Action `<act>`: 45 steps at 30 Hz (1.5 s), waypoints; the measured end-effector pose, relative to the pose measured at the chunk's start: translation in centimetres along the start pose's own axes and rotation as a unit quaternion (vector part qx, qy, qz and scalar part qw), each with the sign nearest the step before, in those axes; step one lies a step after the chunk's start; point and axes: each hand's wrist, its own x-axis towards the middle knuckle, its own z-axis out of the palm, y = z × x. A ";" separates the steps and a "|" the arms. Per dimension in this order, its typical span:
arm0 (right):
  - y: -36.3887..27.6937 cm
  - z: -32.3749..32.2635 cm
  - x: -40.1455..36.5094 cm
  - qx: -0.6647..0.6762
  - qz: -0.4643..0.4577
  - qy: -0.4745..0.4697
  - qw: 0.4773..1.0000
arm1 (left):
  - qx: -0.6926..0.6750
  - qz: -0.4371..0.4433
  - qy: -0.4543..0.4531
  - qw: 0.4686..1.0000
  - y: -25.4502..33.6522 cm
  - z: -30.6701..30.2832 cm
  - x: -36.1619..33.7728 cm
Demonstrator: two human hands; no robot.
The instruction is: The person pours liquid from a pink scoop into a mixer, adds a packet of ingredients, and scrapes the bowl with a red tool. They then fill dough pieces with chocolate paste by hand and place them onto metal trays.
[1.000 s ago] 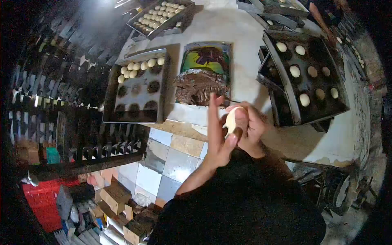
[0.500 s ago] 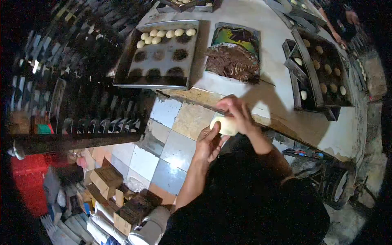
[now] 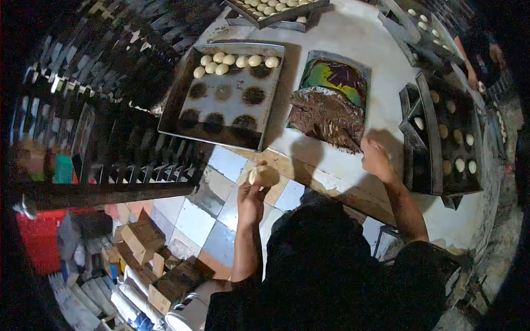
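Note:
My left hand [image 3: 250, 203] is closed on a piece of pale dough [image 3: 267, 176], held above the tiled floor in front of the table edge. My right hand [image 3: 376, 156] is at the lower right corner of a tray [image 3: 364, 74] of brown filling [image 3: 326, 117], its fingers curled together. What they grip, if anything, is too small to make out. To the left of the filling, a large metal baking tray [image 3: 185, 124] has several pale dough balls [image 3: 222, 69] along its far side and dark round marks on its bottom.
Stacked trays with dough balls [image 3: 471, 139] stand on the table [image 3: 381, 190] at right. Another full tray [image 3: 259, 22] is at the far edge. A co-worker's arm [image 3: 469, 71] shows at upper right. Cardboard boxes [image 3: 141, 243] and a white bucket [image 3: 187, 317] are on the floor at lower left.
My hands have parted. The right hand left the dough and moved right to the filling's corner; the left hand moved left and lower with the dough. The view has shifted slightly.

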 end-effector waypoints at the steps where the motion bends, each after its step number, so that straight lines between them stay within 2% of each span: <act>1: 0.0 0.2 0.2 -0.018 0.017 -0.036 0.999 | 0.004 0.013 0.030 0.999 -0.2 -0.4 0.8; 4: 2.8 4.8 1.3 0.003 -0.034 0.200 0.979 | 0.009 0.017 0.077 0.997 -0.3 -0.1 2.5; 5: 3.6 5.0 1.8 0.000 -0.035 0.137 0.990 | 0.008 0.019 0.090 0.996 -0.5 0.2 2.8; 7: 2.1 1.3 1.9 -0.006 -0.035 0.004 0.999 | 0.007 0.008 0.098 0.995 -1.2 0.8 3.7; 10: -0.4 -1.3 2.0 0.130 -0.114 0.006 0.985 | -0.009 -0.011 0.100 0.995 -2.4 1.5 4.6; 14: -3.0 2.1 4.2 0.130 -0.117 0.004 0.985 | -0.005 -0.047 0.128 0.991 -3.7 3.0 5.7; 16: -4.0 3.4 4.5 0.121 -0.106 -0.012 0.987 | -0.008 -0.051 0.100 0.994 -3.0 4.4 6.2; 19: -3.5 3.2 5.4 0.147 -0.124 -0.122 0.974 | -0.004 -0.032 0.095 0.995 -2.8 5.2 7.3; 20: -2.1 3.7 6.0 0.271 -0.147 -0.106 0.946 | -0.004 -0.023 0.099 0.995 -3.1 5.4 7.7; 21: -1.3 2.6 6.4 0.391 -0.102 -0.206 0.891 | 0.004 -0.029 0.107 0.994 -3.4 5.8 8.1; 22: -0.4 0.7 6.7 0.500 -0.057 -0.299 0.811 | 0.011 -0.034 0.116 0.993 -3.8 6.2 8.6; 23: 0.2 -0.4 6.8 0.595 -0.012 -0.383 0.707 | 0.018 -0.038 0.125 0.991 -4.3 6.6 9.2; 24: 0.5 -0.1 6.2 0.612 -0.072 -0.329 0.716 | -0.006 -0.061 0.098 0.993 -5.2 6.4 9.9; 26: -0.5 -0.2 4.5 0.546 -0.156 -0.120 0.815 | -0.086 -0.144 0.052 0.984 -5.8 9.2 10.7; 27: -0.9 -0.3 3.8 0.497 -0.194 -0.012 0.846 | -0.128 -0.183 0.023 0.974 -6.4 10.4 10.9; 28: -1.6 1.4 4.0 0.460 -0.252 0.136 0.841 | -0.143 -0.200 0.012 0.969 -6.5 12.2 11.1; 30: -0.4 2.0 2.8 0.336 -0.222 0.167 0.900 | -0.187 -0.213 -0.030 0.958 -6.4 14.0 11.6; 32: 1.1 2.1 1.9 0.207 -0.202 0.190 0.938 | -0.174 -0.218 -0.017 0.960 -6.3 13.9 11.8; 33: 1.6 2.0 1.3 0.174 -0.171 0.178 0.953 | -0.167 -0.219 -0.009 0.961 -6.4 13.7 11.8; 35: 2.4 2.0 0.3 0.109 -0.109 0.155 0.976 | -0.144 -0.165 -0.008 0.976 -6.3 13.1 11.5; 36: 3.1 2.2 0.1 0.059 -0.057 0.102 0.991 | -0.138 -0.137 -0.015 0.981 -5.7 13.0 11.2; 39: 3.2 2.6 -0.6 -0.042 -0.046 0.204 0.977 | -0.120 -0.097 -0.015 0.988 -4.2 12.8 10.5; 41: -0.7 0.0 -0.5 0.165 -0.099 0.240 0.952 | -0.124 -0.090 -0.040 0.987 -2.9 13.4 9.5; 42: -3.4 -1.9 -0.4 0.265 -0.127 0.254 0.921 | -0.126 -0.087 -0.052 0.987 -2.9 13.5 9.1; 43: -5.7 -3.8 -0.8 0.292 -0.163 0.256 0.907 | -0.127 -0.090 -0.062 0.986 -3.2 13.5 8.6; 44: -7.7 -3.6 -0.8 0.476 -0.141 0.216 0.841 | -0.137 -0.080 -0.075 0.984 -2.8 13.8 7.6; 45: -9.5 -3.1 -0.7 0.641 -0.116 0.163 0.741 | -0.146 -0.070 -0.087 0.983 -2.3 13.9 6.5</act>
